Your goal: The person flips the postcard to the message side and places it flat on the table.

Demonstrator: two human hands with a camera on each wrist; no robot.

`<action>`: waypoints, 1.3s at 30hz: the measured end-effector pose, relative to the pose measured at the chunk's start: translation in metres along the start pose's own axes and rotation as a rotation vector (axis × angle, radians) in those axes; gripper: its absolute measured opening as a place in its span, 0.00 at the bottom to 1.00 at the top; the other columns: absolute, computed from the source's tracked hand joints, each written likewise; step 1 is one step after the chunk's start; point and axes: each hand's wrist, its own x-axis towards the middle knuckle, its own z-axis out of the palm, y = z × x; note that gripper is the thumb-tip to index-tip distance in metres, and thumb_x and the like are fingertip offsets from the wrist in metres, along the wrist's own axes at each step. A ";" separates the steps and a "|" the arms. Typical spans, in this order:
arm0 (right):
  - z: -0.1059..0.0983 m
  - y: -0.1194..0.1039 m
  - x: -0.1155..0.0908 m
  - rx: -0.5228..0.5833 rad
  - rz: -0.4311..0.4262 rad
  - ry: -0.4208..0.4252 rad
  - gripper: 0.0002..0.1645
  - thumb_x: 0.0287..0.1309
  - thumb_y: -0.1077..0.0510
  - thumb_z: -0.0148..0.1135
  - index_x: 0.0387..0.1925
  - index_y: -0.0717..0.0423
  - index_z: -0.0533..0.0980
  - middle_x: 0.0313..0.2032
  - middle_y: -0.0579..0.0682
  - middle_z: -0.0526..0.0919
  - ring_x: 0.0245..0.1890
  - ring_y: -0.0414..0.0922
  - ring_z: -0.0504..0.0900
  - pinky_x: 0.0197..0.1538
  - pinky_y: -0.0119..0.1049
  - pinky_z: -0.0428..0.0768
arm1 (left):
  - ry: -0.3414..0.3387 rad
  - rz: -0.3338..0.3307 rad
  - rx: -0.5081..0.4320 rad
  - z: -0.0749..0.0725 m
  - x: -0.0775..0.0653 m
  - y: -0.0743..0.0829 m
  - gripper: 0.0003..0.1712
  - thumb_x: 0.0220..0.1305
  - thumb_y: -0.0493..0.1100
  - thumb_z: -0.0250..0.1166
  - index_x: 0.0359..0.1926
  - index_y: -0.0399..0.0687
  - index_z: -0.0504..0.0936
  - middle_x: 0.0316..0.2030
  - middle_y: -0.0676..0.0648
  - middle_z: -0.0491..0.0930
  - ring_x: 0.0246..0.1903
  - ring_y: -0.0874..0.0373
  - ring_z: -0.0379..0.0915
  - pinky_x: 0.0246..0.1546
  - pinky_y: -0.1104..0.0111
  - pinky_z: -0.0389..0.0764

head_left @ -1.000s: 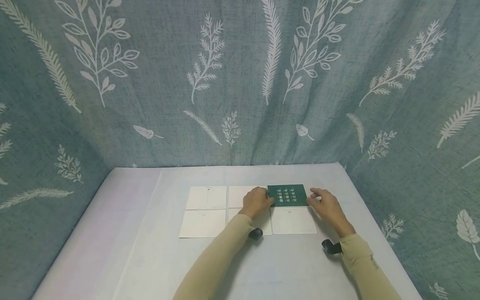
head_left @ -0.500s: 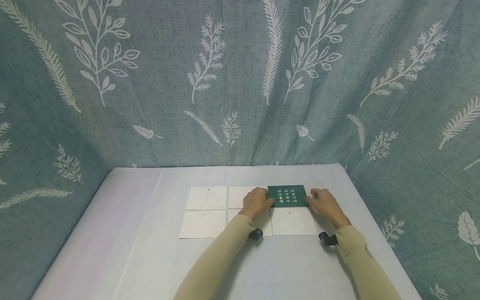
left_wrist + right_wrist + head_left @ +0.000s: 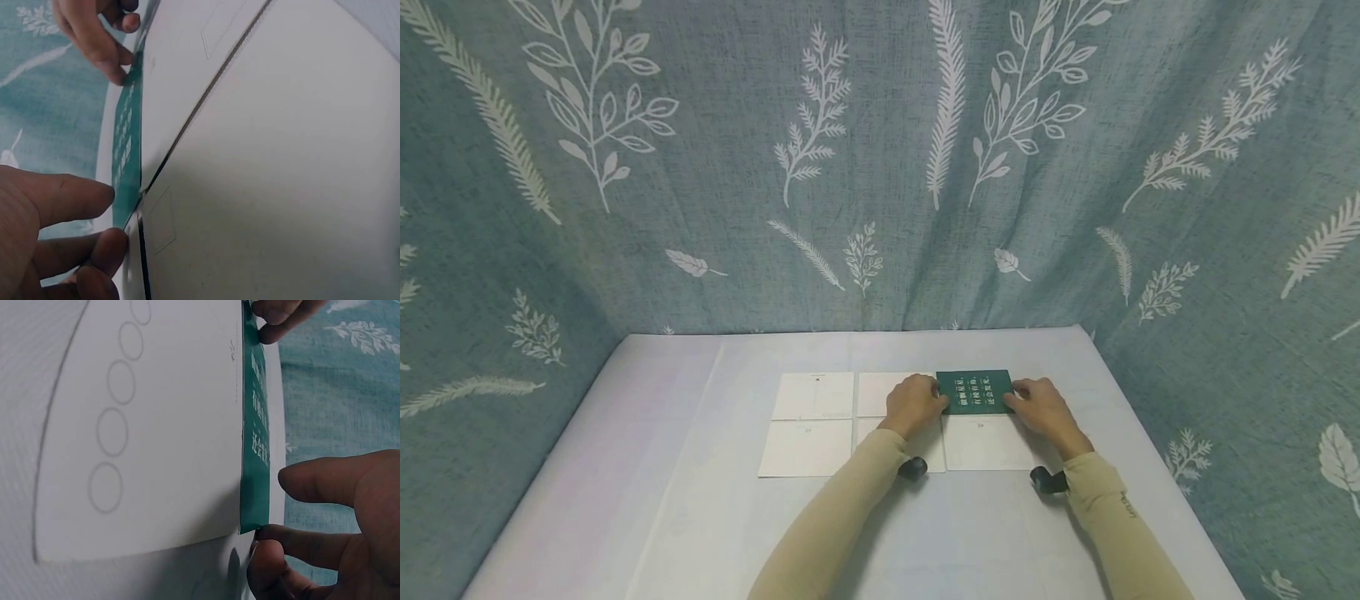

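Observation:
A dark green postcard (image 3: 973, 392) with white lettering lies flat at the back right of a block of white-backed postcards on the table. At its left edge is my left hand (image 3: 913, 404), thumb and forefinger spread, their tips right at the card's edge; this arm covers part of the middle cards. My right hand (image 3: 1045, 408) touches the right edge with its fingertips, thumb stretched apart from the forefinger. In the right wrist view, the white postcard (image 3: 169, 437) beside the green one shows a row of printed circles. Another white postcard (image 3: 281, 156) fills much of the left wrist view.
More white postcards, such as the back left postcard (image 3: 812, 396) and front left postcard (image 3: 806, 450), complete two neat rows. The white-covered table (image 3: 700, 533) ends at a patterned blue-green curtain (image 3: 880, 167) behind and at both sides.
My right hand has moved left, from just off the green postcard's right side to its edge. The left hand and the postcards have hardly moved.

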 end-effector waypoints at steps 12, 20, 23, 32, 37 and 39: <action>-0.003 -0.003 -0.002 0.066 0.012 0.011 0.36 0.70 0.48 0.53 0.68 0.70 0.67 0.62 0.71 0.71 0.66 0.67 0.68 0.66 0.61 0.66 | 0.053 -0.010 -0.099 0.000 -0.001 0.000 0.20 0.64 0.46 0.67 0.54 0.41 0.86 0.46 0.45 0.87 0.35 0.56 0.80 0.39 0.60 0.82; -0.008 -0.008 -0.008 0.164 0.009 0.045 0.36 0.70 0.46 0.52 0.69 0.67 0.66 0.63 0.67 0.73 0.67 0.65 0.67 0.68 0.60 0.65 | 0.108 0.019 -0.168 -0.006 -0.003 0.000 0.20 0.64 0.44 0.65 0.54 0.41 0.86 0.33 0.52 0.84 0.24 0.62 0.73 0.21 0.70 0.71; -0.010 -0.010 -0.013 0.180 0.001 0.058 0.36 0.71 0.46 0.53 0.69 0.66 0.66 0.63 0.66 0.74 0.66 0.64 0.69 0.67 0.60 0.65 | 0.130 0.027 -0.202 -0.010 -0.004 0.000 0.20 0.64 0.44 0.64 0.55 0.42 0.85 0.34 0.52 0.84 0.25 0.61 0.73 0.22 0.70 0.70; -0.011 -0.017 -0.027 0.208 -0.040 0.143 0.34 0.70 0.47 0.55 0.69 0.63 0.68 0.61 0.63 0.76 0.51 0.57 0.79 0.52 0.52 0.76 | 0.184 0.020 -0.256 -0.021 -0.013 -0.004 0.21 0.66 0.51 0.64 0.58 0.52 0.84 0.42 0.54 0.84 0.34 0.60 0.75 0.30 0.68 0.74; -0.010 -0.027 -0.037 0.267 -0.055 0.190 0.32 0.70 0.48 0.56 0.69 0.60 0.69 0.59 0.61 0.78 0.44 0.53 0.79 0.40 0.42 0.76 | 0.197 0.016 -0.318 -0.027 -0.024 -0.009 0.21 0.65 0.51 0.64 0.55 0.50 0.84 0.40 0.55 0.85 0.24 0.62 0.71 0.23 0.68 0.70; -0.010 -0.030 -0.040 0.289 -0.055 0.197 0.30 0.70 0.49 0.57 0.68 0.58 0.70 0.58 0.60 0.78 0.43 0.52 0.80 0.39 0.39 0.76 | 0.204 0.021 -0.333 -0.028 -0.028 -0.012 0.20 0.64 0.50 0.64 0.55 0.50 0.84 0.39 0.55 0.85 0.21 0.63 0.68 0.21 0.69 0.67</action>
